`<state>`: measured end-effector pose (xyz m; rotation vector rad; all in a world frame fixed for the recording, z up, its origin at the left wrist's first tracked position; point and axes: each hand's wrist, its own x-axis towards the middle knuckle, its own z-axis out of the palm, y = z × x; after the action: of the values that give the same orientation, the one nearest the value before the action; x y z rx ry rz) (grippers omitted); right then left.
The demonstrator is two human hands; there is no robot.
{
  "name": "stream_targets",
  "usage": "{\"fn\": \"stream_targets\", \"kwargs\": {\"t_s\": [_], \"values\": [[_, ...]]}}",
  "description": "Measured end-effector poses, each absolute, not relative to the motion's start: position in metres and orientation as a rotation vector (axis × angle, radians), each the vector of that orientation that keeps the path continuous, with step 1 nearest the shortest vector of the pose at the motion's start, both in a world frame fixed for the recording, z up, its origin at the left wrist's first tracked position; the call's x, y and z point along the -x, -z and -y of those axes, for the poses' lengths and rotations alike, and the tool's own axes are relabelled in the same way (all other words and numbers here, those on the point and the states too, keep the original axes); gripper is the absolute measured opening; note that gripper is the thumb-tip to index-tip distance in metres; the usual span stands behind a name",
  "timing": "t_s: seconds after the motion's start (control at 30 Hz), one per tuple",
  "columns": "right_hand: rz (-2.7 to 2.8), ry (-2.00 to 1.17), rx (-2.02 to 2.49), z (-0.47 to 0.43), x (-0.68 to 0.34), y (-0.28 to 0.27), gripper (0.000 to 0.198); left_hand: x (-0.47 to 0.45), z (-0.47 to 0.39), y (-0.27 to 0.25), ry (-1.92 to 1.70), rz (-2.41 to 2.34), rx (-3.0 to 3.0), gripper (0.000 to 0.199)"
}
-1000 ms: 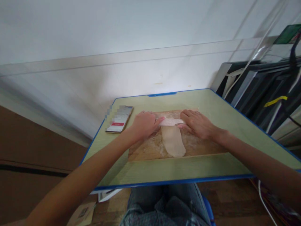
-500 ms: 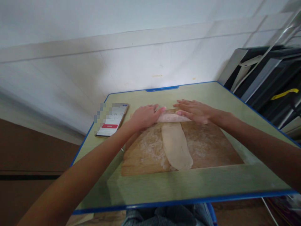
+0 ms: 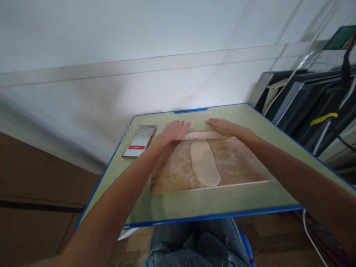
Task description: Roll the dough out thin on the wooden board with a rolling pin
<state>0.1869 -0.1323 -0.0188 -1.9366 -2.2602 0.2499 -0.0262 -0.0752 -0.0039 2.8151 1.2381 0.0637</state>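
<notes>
A pale wooden rolling pin (image 3: 197, 136) lies crosswise near the far edge of the floured cutting board (image 3: 172, 172). My left hand (image 3: 175, 130) rests on its left end, fingers stretched forward and thumb apart. On the other end lies my right hand (image 3: 221, 127), palm down with fingers extended rather than wrapped round it. A long, flattened strip of dough (image 3: 205, 163) runs from just in front of the pin towards the board's near edge. Both palms hide the ends of the pin.
A phone (image 3: 139, 141) with a lit screen lies left of the board on the green, blue-edged table (image 3: 222, 202). White wall (image 3: 155, 89) stands behind it. Dark flat panels (image 3: 311, 100) and cables lean at the right.
Both hands and the rolling pin have moved a little away from me, towards the board's far edge. The fingers now reach past it. The camera view has shifted slightly.
</notes>
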Motion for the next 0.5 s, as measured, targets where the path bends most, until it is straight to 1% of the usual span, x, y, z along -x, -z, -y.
{"fn": "stream_targets", "kwargs": {"t_s": [0.1, 0.2, 0.37, 0.5], "values": [[2.291, -0.16, 1.884, 0.153, -0.183, 0.016, 0.053, 0.037, 0.1, 0.004, -0.028, -1.161, -2.919, 0.057], [2.292, -0.108, 1.924, 0.181, -0.175, 0.011, 0.053, 0.048, 0.127, 0.008, -0.143, -1.279, -2.925, 0.064], [2.154, 0.08, 2.12, 0.207, -0.156, 0.006, 0.05, 0.051, 0.149, 0.012, -0.278, -1.381, -2.904, 0.059], [2.045, 0.064, 2.301, 0.194, -0.153, 0.008, 0.05, 0.046, 0.14, 0.011, -0.274, -1.411, -2.862, 0.058]]}}
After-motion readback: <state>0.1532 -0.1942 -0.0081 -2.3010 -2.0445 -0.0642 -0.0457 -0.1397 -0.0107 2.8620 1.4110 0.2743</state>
